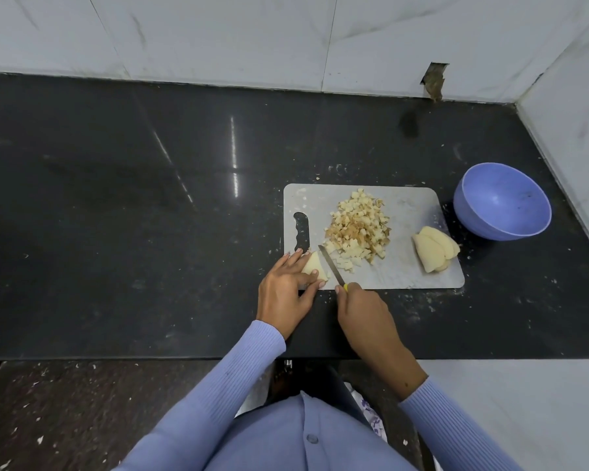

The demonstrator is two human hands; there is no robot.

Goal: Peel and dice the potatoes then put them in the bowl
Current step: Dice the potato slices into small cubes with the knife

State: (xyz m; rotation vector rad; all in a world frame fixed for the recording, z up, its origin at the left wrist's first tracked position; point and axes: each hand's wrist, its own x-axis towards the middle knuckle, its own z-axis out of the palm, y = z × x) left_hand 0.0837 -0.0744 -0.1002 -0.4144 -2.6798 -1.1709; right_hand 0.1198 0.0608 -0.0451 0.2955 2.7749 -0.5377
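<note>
On the counter point(150, 198), the bowl point(502, 202) holds no potato.

We see a glossy black speckled tabletop point(150, 198) reflecting a light streak, white marble-veined wall tiles point(218, 28) far and right, a chipped gap point(434, 79) at the far wall's base.

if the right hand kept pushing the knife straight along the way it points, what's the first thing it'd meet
The right hand aims the knife up-left, so it probably meets the board's handle slot first. The potato piece lies just left of that line.

Both hands point(286, 287) point(363, 309) curled, gripping
</note>
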